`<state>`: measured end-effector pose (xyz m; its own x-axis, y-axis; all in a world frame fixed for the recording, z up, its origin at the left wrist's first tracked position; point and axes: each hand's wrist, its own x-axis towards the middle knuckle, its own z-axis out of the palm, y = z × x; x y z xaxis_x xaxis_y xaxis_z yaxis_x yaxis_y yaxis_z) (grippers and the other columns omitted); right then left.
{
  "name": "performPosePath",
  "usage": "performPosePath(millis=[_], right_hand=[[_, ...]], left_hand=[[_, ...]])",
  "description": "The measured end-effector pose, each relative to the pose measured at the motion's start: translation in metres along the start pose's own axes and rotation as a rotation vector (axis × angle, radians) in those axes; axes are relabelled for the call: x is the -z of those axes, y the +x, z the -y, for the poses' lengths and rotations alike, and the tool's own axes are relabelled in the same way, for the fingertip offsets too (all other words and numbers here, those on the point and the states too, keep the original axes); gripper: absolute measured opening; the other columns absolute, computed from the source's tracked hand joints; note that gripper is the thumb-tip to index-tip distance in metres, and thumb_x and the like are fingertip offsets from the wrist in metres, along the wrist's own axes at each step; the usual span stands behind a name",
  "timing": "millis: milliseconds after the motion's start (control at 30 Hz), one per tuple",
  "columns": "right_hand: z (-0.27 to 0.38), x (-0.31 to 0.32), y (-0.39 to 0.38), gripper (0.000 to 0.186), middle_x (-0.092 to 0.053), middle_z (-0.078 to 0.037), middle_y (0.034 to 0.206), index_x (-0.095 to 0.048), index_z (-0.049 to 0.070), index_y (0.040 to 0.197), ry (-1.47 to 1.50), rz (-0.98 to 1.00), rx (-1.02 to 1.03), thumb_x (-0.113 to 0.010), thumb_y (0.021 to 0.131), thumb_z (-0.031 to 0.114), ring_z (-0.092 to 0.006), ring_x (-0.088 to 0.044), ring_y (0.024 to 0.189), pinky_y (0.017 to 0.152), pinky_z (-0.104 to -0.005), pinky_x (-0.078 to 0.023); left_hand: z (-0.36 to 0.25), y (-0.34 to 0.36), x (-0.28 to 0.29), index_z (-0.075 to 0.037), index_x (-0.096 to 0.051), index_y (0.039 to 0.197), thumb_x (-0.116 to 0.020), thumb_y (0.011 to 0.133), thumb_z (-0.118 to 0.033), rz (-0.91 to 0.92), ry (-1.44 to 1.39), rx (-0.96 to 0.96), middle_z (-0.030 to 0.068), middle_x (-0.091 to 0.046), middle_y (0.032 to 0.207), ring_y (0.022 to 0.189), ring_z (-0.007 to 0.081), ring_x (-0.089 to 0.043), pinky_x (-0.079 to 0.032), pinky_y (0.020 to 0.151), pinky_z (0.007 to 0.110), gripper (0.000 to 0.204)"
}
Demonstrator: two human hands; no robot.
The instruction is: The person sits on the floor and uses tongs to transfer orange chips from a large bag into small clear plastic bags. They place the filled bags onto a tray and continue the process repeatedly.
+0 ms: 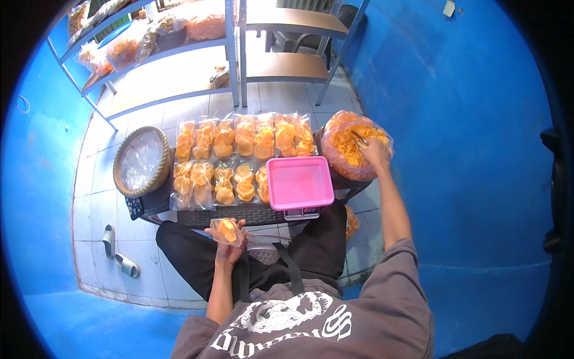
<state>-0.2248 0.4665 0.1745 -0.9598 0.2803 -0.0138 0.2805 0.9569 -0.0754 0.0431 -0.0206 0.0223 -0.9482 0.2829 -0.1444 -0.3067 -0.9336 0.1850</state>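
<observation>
In the head view, a person is sitting cross-legged on a tiled floor behind a low dark table (197, 216). A pink tray (299, 181) is resting on a small scale at the table's near edge and serves as the landmark here.

The right hand (375, 152) is reaching to the right of the pink tray, into a large clear bag of orange crackers (353, 149), and is gripping metal tongs (359, 139) whose tips are pointing in among the crackers.

The left hand (227, 242) is sitting below and to the left of the pink tray, over the person's lap, with its fingers closed around a small clear bag (227, 231) that is holding a few orange crackers.

To the left of the pink tray, two rows of filled cracker packets (239, 158) are lying flat on the table. Farther left, a round woven basket (142, 161) is holding clear plastic. Beyond the pink tray, metal shelves (179, 54) are carrying more bagged crackers.
</observation>
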Motion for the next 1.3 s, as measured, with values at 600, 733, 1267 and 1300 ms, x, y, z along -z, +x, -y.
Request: performPosePath(millis=[600,733,1267,1300], right_hand=[[-0.07,0.016,-0.059,0.032,-0.062,-0.001,0.066,-0.076,0.005,0.095,0.732,0.316,-0.265,-0.076,0.09,0.036,-0.0117,-0.054,0.046,0.041,-0.0332,-0.042],[-0.047,0.023,-0.063,0.039,-0.073,-0.012,0.082,-0.076,0.006,0.11,0.378,0.133,0.013,-0.077,0.086,0.036,-0.0251,-0.07,0.068,0.061,-0.0415,-0.054],[-0.043,0.002,-0.062,0.043,-0.07,-0.012,0.077,-0.074,0.004,0.11,0.559,0.062,0.02,-0.071,0.091,0.042,-0.0235,-0.067,0.065,0.058,-0.0365,-0.052],[-0.04,0.007,-0.069,0.044,-0.067,-0.009,0.072,-0.074,0.003,0.108,0.677,0.13,-0.046,-0.071,0.092,0.044,-0.0184,-0.063,0.057,0.052,-0.0325,-0.05]], left_hand=[[-0.007,0.011,-0.017,-0.01,-0.054,0.139,-0.038,0.095,-0.081,-0.096,0.049,0.029,0.0098,-0.065,0.125,0.108,0.0244,-0.067,-0.059,0.084,0.039,0.086],[-0.005,0.011,-0.019,-0.01,-0.053,0.141,-0.037,0.095,-0.081,-0.175,0.052,0.02,0.0101,-0.065,0.126,0.107,0.0241,-0.067,-0.059,0.082,0.038,0.086],[-0.002,0.005,-0.028,-0.016,-0.041,0.155,-0.044,0.097,-0.075,-0.121,0.05,-0.008,0.011,-0.057,0.142,0.11,0.0237,-0.062,-0.054,0.077,0.032,0.083],[-0.002,0.006,-0.026,-0.016,-0.04,0.156,-0.045,0.097,-0.073,-0.101,0.054,-0.008,0.0112,-0.057,0.142,0.109,0.0235,-0.062,-0.053,0.075,0.031,0.082]])
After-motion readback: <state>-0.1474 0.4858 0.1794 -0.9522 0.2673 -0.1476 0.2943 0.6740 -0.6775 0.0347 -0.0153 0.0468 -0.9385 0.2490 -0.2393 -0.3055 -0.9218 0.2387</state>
